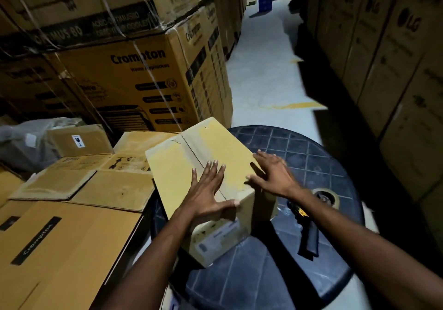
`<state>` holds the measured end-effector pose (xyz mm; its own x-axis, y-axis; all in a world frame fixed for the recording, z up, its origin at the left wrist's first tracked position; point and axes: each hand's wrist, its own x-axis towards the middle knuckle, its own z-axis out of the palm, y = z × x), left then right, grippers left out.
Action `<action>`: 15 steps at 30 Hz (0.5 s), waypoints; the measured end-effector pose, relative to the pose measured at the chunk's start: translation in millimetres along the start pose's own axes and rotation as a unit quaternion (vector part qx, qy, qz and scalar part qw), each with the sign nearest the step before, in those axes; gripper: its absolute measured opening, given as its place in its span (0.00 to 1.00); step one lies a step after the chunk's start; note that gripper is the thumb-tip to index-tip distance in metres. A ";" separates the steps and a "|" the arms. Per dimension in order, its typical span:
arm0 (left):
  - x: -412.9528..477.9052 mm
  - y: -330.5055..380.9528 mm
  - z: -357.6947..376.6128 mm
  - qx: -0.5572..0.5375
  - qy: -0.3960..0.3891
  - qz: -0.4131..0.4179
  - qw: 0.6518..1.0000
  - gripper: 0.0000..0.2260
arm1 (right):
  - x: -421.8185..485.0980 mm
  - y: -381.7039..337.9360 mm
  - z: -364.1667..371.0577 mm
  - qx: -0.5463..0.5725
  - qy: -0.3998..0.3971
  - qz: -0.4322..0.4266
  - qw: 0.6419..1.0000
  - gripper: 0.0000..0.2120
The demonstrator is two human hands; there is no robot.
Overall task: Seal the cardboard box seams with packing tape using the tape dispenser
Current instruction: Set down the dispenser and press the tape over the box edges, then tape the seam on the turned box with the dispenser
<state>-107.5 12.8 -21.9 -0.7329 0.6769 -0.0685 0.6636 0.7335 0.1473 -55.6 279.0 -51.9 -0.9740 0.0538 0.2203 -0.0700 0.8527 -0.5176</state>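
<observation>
Cardboard box (pixel 211 151): sits on the near-left part of a round dark table, turned at an angle to the person, one bottom corner close to the table's left edge.
Box top: both flaps folded shut, meeting in a seam that runs from the far edge down toward the near corner; I can't tell from where I stand whether any tape lies on it.
Box side: the near face carries a pale printed label, too blurred to read.
Left hand (pixel 207 197): pressed flat on the top, fingers spread wide across the seam, thumb hooked at the near top edge; it holds nothing.
Right hand (pixel 275 175): laid over the right top edge, fingers spread and blurred, gripping nothing.
Tape dispenser (pixel 309 216): lying on the table just right of the box, under the right forearm, roll end away from the person, black handle toward them; neither hand touches it.
Table (pixel 299 151): dark plastic with a moulded grid pattern.
Flattened cartons (pixel 72 213): stacked beside the table on the left, one printed Crompton.
Stacked boxes (pixel 134 74): tall Crompton cartons behind those, LG cartons (pixel 393 57) along the right wall.
Floor aisle (pixel 263 69): pale, running away between the two stacks.
</observation>
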 end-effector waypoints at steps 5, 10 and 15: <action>15.0 28.3 21.7 0.013 -0.038 -0.053 0.998 0.49 | -63.4 52.1 23.9 0.082 0.187 0.162 0.965 0.29; 14.6 33.3 31.7 0.012 -0.006 -0.083 0.996 0.47 | -120.3 82.4 44.3 0.101 0.160 0.259 0.947 0.31; 15.0 37.3 34.7 0.030 -0.004 -0.091 0.995 0.44 | -161.7 114.5 70.6 0.213 0.153 0.472 0.842 0.42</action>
<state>-88.5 52.5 -51.6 -0.8410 0.5322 -0.0971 0.5274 0.8466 0.0717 78.7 331.3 -205.2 -0.5430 0.7895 -0.2860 0.5697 0.0962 -0.8162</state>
